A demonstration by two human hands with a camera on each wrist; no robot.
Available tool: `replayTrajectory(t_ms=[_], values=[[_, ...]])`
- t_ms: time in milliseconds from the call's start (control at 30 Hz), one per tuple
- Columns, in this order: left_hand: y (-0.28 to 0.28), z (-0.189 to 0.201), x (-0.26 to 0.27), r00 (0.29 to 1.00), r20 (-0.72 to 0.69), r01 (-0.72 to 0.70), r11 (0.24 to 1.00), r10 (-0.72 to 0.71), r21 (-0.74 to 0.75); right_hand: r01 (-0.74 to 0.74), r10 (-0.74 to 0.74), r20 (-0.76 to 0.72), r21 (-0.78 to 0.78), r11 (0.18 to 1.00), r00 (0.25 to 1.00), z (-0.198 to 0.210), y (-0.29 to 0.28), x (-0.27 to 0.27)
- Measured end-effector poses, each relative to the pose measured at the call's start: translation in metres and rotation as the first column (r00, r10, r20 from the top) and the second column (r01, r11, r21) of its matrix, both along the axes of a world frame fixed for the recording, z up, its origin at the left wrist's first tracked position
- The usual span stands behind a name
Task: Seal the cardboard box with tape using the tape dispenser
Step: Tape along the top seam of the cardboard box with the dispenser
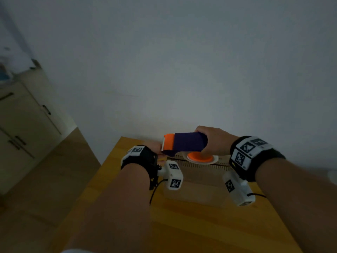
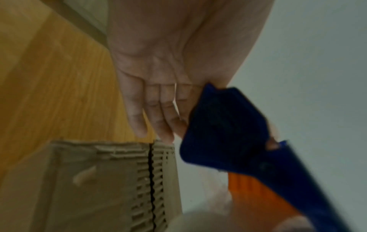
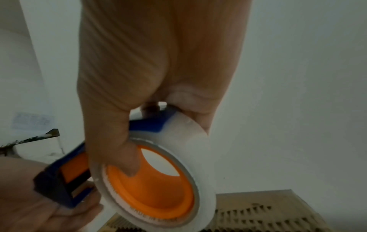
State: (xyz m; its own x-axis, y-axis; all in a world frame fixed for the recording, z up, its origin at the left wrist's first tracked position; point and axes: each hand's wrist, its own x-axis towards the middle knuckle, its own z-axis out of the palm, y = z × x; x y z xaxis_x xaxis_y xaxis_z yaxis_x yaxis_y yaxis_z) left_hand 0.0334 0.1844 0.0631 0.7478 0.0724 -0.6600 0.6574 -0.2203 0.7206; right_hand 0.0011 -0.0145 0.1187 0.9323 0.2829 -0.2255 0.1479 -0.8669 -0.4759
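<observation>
A brown cardboard box (image 1: 200,178) lies on the wooden table (image 1: 182,225), its flaps closed along a dark seam (image 2: 151,180). My right hand (image 1: 215,141) grips a blue and orange tape dispenser (image 1: 187,143) just above the box top, thumb hooked into the orange core (image 3: 151,188) of the white tape roll (image 3: 198,141), fingers over the blue body. My left hand (image 1: 155,146) is at the dispenser's cutter end. Its fingers (image 2: 155,109) are straight and point down at the box's left edge, beside the blue nose (image 2: 224,133). The left thumb is hidden.
The table's far edge meets a plain white wall right behind the box. A beige cabinet (image 1: 21,125) with dark handles stands to the left across the wooden floor. Bare tabletop (image 2: 49,78) lies left of the box and in front of it.
</observation>
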Motion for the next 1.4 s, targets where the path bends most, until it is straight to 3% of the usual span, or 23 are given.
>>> replayTrajectory(t_ms=[200, 467, 633, 1033, 1300, 1400], values=[[0.011, -0.025, -0.005, 0.996, -0.004, -0.09, 0.987, 0.091, -0.132, -0.035, 0.031, -0.048, -0.095, 0.995, 0.998, -0.006, -0.004, -0.001], [0.047, -0.046, 0.003, 0.985, -0.028, -0.171, 0.974, 0.168, -0.151, -0.095, 0.065, -0.121, -0.262, 0.96, 0.991, 0.005, -0.01, 0.009], [0.045, -0.067, 0.008, 0.996, -0.055, -0.071, 0.987, 0.063, -0.142, -0.143, 0.098, -0.134, -0.383, 0.913, 0.986, 0.004, -0.006, 0.014], [0.033, -0.089, 0.016, 0.995, -0.095, -0.042, 0.997, 0.036, -0.059, -0.141, 0.089, -0.148, -0.394, 0.908, 0.985, -0.014, -0.006, 0.022], [0.018, -0.097, 0.014, 0.98, -0.169, 0.102, 0.994, -0.108, -0.048, -0.134, 0.077, -0.16, -0.386, 0.913, 0.984, -0.022, -0.007, 0.026], [0.012, -0.1, 0.013, 0.983, -0.116, 0.142, 0.989, -0.145, -0.033, -0.126, 0.069, -0.158, -0.388, 0.913, 0.985, -0.026, -0.007, 0.026]])
